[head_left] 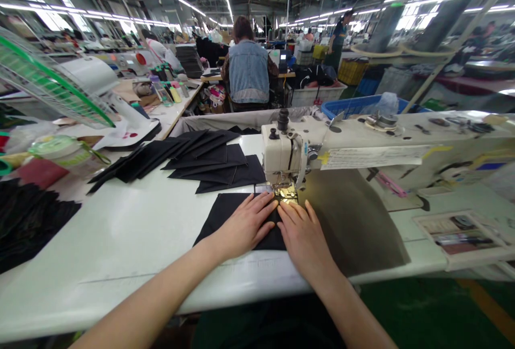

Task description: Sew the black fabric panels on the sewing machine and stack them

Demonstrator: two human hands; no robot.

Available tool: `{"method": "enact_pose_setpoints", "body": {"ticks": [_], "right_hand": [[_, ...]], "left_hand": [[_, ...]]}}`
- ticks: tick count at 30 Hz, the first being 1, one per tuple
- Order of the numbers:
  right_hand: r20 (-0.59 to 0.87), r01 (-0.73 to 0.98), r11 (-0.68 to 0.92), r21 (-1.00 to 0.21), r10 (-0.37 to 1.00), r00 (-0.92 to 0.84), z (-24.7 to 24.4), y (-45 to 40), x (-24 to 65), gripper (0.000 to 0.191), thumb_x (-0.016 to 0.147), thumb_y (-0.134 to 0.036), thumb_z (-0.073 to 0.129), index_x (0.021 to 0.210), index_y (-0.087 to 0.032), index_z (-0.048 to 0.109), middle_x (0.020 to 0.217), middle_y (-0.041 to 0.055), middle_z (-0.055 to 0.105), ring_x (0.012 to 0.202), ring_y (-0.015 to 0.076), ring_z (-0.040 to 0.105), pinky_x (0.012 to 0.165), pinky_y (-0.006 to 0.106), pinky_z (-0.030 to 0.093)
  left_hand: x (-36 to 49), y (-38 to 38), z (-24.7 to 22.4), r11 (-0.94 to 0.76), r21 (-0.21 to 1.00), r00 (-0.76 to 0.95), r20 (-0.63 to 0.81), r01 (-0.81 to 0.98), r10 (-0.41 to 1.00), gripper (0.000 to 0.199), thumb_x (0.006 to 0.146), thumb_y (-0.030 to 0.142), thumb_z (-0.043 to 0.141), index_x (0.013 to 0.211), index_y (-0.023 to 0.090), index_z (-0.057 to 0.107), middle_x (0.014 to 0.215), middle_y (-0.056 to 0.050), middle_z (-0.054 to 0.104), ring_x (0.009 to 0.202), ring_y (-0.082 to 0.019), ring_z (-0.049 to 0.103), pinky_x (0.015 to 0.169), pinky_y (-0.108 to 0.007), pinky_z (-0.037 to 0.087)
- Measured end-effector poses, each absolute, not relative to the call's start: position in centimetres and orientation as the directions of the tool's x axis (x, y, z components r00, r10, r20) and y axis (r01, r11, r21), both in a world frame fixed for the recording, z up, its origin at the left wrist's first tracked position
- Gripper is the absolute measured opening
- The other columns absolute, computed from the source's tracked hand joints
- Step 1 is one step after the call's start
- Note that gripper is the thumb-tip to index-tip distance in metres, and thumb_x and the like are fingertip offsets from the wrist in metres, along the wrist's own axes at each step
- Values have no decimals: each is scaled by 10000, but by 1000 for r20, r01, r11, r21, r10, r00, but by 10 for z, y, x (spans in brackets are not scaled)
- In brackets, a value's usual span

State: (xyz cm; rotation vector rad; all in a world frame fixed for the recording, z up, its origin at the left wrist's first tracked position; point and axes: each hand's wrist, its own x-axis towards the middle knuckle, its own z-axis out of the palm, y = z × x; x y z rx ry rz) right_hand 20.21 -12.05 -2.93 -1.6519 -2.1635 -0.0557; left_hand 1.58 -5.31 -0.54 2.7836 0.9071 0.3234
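Observation:
A black fabric piece [225,212] lies flat on the pale table, its right part under the needle area of a white sewing machine [281,148]. My left hand [247,223] rests on this fabric with its fingers stretched out toward the presser foot [286,193]. Close beside it, my right hand [301,231] also lies flat, fingers extended, on the fabric's right edge just in front of the foot. Both hands press from above and grip nothing. Behind the fabric, a fanned row of black fabric pieces [209,164] spreads to the left.
A white fan with a green-rimmed guard [56,75] stands at the left, near a heap of dark fabric [30,220]. A small tray [462,236] with tools sits at the right. Beyond the machine is a blue crate [358,105]; a person in a denim vest [248,73] sits ahead.

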Motion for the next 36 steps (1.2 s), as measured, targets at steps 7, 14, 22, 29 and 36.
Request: {"method": "enact_pose_setpoints", "body": {"ticks": [7, 14, 22, 29, 36], "right_hand": [[366, 931, 306, -200, 905, -218, -30, -121, 202, 337, 1005, -155, 469, 1306, -167, 618, 1330, 108, 671, 1237, 294, 585, 1126, 608, 383], [573, 923, 309, -229, 809, -129, -34, -195, 245, 351, 1032, -366, 496, 1278, -130, 580, 1227, 158, 693, 1115, 272, 657, 953, 462, 541], [526, 828, 559, -25, 712, -465, -21, -226, 306, 229, 1014, -196, 495, 1144, -198, 684, 1253, 88, 721, 1146, 223, 685, 903, 366, 594], [485, 789, 591, -168, 746, -456, -6, -212, 312, 239, 996, -184, 493, 1092, -236, 706, 1189, 70, 748, 1081, 206, 709, 869, 338, 612], [501, 796, 504, -334, 811, -303, -6, -208, 305, 176, 921, -139, 536, 965, -256, 660, 1041, 35, 754, 979, 195, 720, 842, 328, 597]], "left_hand": [[15, -53, -6, -797, 226, 789, 147, 561, 597, 476, 1037, 348, 483, 1485, 188, 477, 1593, -158, 405, 1500, -286, 344, 1215, -543, 290], [1, -91, 9, -898, 290, 931, 60, 329, 361, 459, 1017, 192, 449, 1470, 240, 507, 1530, -74, 514, 1468, -272, 403, 1230, -517, 289], [-1, -91, 14, -886, 301, 925, 28, 353, 379, 425, 1044, 268, 467, 1466, 259, 517, 1535, -50, 510, 1475, -246, 393, 1261, -491, 220], [-1, -73, 10, -880, 330, 913, 102, 342, 394, 432, 1030, 246, 489, 1459, 282, 530, 1505, -65, 541, 1452, -246, 431, 1257, -489, 218], [-1, -50, 9, -881, 301, 913, 71, 364, 401, 412, 1046, 250, 454, 1450, 261, 536, 1507, -92, 532, 1448, -243, 431, 1245, -519, 218]]}}
